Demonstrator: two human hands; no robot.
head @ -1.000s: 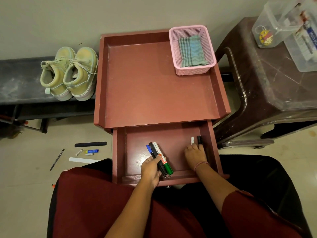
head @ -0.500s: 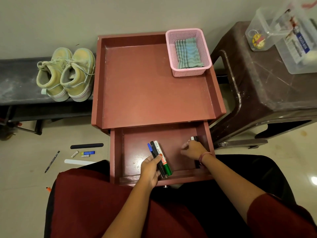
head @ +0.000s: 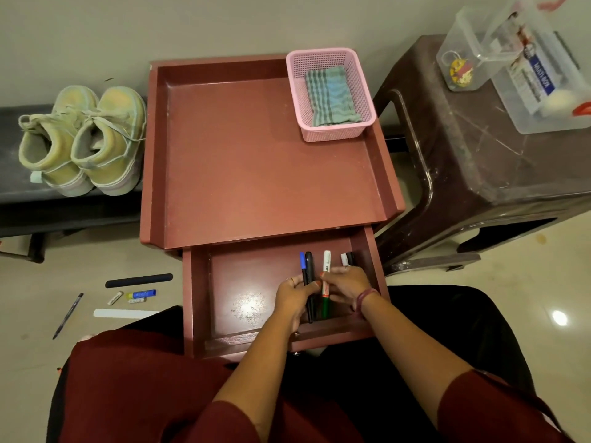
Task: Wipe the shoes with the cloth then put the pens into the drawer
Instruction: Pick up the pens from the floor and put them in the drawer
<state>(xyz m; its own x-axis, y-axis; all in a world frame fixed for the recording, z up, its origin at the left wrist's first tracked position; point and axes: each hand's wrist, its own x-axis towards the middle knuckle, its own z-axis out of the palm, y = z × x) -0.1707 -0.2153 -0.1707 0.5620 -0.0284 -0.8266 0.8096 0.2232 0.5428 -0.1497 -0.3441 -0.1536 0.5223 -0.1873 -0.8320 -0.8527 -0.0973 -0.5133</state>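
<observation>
The open drawer [head: 204,282] of the reddish-brown table [head: 256,161] sticks out toward me. Inside it, my left hand [head: 295,297] grips a blue pen [head: 302,262] and a black pen [head: 309,266]. My right hand [head: 347,284] pinches a white and green marker [head: 325,284] just beside them. A white pen [head: 344,259] and a black pen [head: 350,258] lie at the drawer's right side, behind my right hand. The pale yellow-green shoes [head: 81,140] stand on a dark bench at the left. The striped cloth [head: 331,95] lies folded in a pink basket [head: 297,91] on the table top.
On the floor at the left lie a pen [head: 67,314], a black strip [head: 139,280], a white strip [head: 124,313] and small tubes [head: 140,294]. A dark brown stool [head: 479,161] at the right carries clear plastic boxes [head: 540,81]. My lap in dark red cloth fills the bottom.
My left hand has carried its pens to the right side of the drawer. My right hand left the two pens at the right and has taken the white and green marker from the bundle.
</observation>
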